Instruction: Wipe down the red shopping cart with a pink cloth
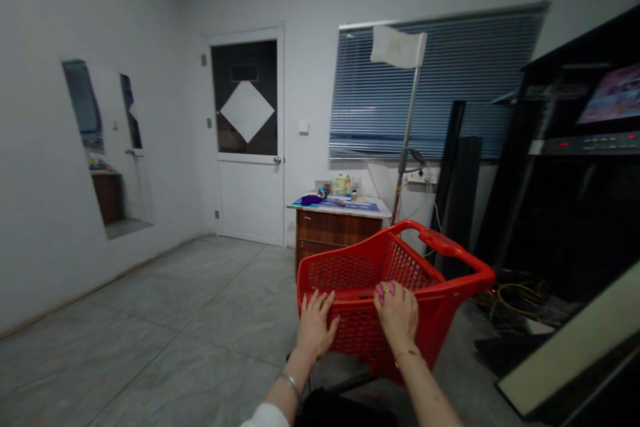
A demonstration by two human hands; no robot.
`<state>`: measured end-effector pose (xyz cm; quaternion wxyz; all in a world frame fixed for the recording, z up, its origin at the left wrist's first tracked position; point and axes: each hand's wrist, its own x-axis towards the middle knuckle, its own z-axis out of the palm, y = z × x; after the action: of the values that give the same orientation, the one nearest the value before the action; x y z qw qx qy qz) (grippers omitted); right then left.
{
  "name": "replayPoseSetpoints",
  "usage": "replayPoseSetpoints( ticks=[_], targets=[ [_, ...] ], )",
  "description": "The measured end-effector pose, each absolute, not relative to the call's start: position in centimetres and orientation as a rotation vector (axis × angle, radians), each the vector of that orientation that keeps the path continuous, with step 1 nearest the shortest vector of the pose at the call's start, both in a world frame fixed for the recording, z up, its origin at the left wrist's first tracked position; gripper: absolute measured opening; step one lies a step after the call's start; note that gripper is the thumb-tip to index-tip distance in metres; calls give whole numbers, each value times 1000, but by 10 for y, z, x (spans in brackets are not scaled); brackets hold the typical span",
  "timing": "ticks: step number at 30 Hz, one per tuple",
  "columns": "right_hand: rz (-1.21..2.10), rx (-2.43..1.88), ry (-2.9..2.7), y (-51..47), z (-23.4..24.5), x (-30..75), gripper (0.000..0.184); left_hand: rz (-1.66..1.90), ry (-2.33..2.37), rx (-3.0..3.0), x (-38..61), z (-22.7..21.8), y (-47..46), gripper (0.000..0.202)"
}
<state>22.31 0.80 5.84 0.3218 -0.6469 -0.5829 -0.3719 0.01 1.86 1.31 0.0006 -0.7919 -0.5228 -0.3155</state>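
I've L hand (pixel 316 328) open, fingers at red cart's (pixel 356 321) near rim; R hand (pixel 399 313) closed round pink item (pixel 381 292), prob. cloth, same rim. Cart's nr wooden cabinet (pixel 325 230).

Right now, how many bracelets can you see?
2: a silver bracelet on your left wrist, a gold bracelet on your right wrist. The white sleeve may hide more.
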Motion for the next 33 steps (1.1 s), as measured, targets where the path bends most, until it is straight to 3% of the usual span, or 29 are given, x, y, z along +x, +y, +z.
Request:
replayPoseSetpoints(
  ticks=[7, 20, 33],
  targets=[
    [-835, -1554, -1656, 12, 41, 167, 22, -943, -1658, -2502, -10, 12, 19, 64],
    [-1048, -1680, -1542, 12, 78, 302, 29, -899, -1619, -2545, -14, 18, 17, 68],
    [-731, -1596, -1596, 8, 48, 171, 21, -889, -1585, -2511, -14, 13, 20, 67]
  ],
)
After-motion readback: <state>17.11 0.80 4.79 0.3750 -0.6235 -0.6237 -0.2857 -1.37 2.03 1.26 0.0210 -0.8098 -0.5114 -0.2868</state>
